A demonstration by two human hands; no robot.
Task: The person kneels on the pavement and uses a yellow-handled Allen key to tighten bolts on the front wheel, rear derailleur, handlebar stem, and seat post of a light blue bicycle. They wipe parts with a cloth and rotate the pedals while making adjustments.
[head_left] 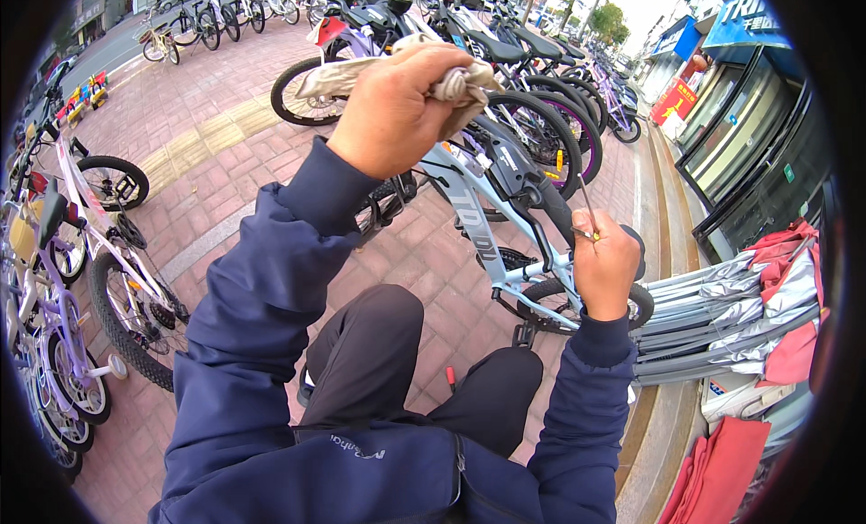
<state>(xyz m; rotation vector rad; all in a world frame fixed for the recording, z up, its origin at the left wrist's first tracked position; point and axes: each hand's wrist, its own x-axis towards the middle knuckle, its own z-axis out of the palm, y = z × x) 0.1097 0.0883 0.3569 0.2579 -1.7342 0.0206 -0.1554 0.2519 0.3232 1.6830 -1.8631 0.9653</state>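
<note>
A crumpled beige cloth [336,78] is bunched in my left hand [394,109], raised in front of me with its fingers closed round it. My right hand [603,264], lower and further right, is closed on a thin metal-shafted tool [587,202]. Its shaft points up out of the fist, and a small yellow part shows by the thumb; the rest is hidden in the palm. Just beyond both hands stands a light blue bicycle [487,219] with a black seat or bar area partly behind my right hand.
Rows of parked bicycles [541,118] fill the far side, and more bicycles [72,298] stand at the left. Folded red-and-silver canopies [731,298] lie on the steps [667,416] at the right. Something with a red end [451,377] lies on the brick paving [397,253] between my knees.
</note>
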